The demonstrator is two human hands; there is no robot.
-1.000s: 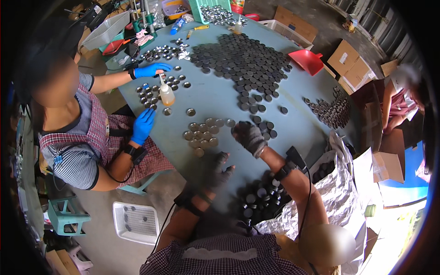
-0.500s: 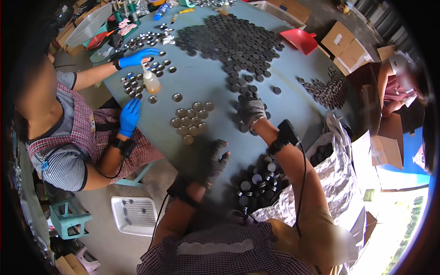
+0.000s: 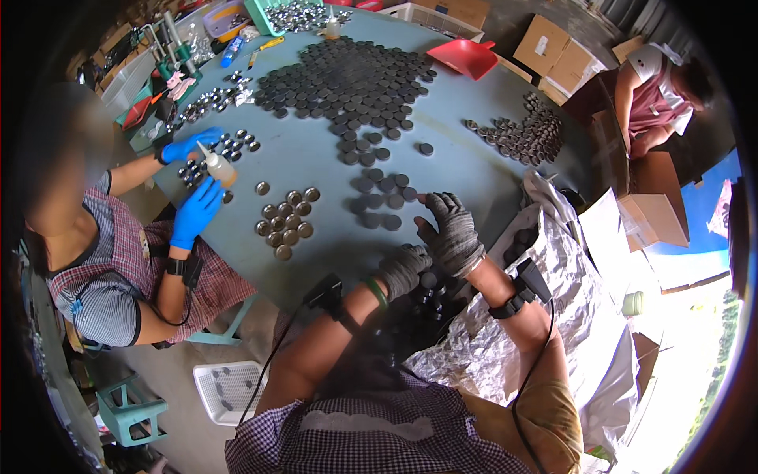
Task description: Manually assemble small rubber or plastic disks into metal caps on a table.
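My right hand [image 3: 454, 233], in a grey fingerless-tip glove, is over the table with thumb and forefinger apart; nothing shows between them. Its forefinger is close to a loose group of dark round discs [image 3: 389, 197]; whether it touches the nearest one I cannot tell. My left hand [image 3: 404, 268], gloved alike, is palm down at the near table edge, beside a heap of dark, shiny round pieces [image 3: 430, 296]. Its fingertips are blurred and partly hidden. To the left lies a cluster of shallow metal caps [image 3: 284, 220].
A big spread of dark discs [image 3: 347, 75] covers the far table. A red dustpan [image 3: 466, 58] and more caps [image 3: 525, 134] lie right; a silver sack [image 3: 505, 316] stands near. At left, a co-worker's blue-gloved hand [image 3: 197, 212] is by a glue bottle [image 3: 219, 168].
My right hand has pulled back from the discs toward me. My left hand has moved right and nearer, to the heap at the edge. The whole view has shifted; the co-worker's near hand has risen to the bottle.
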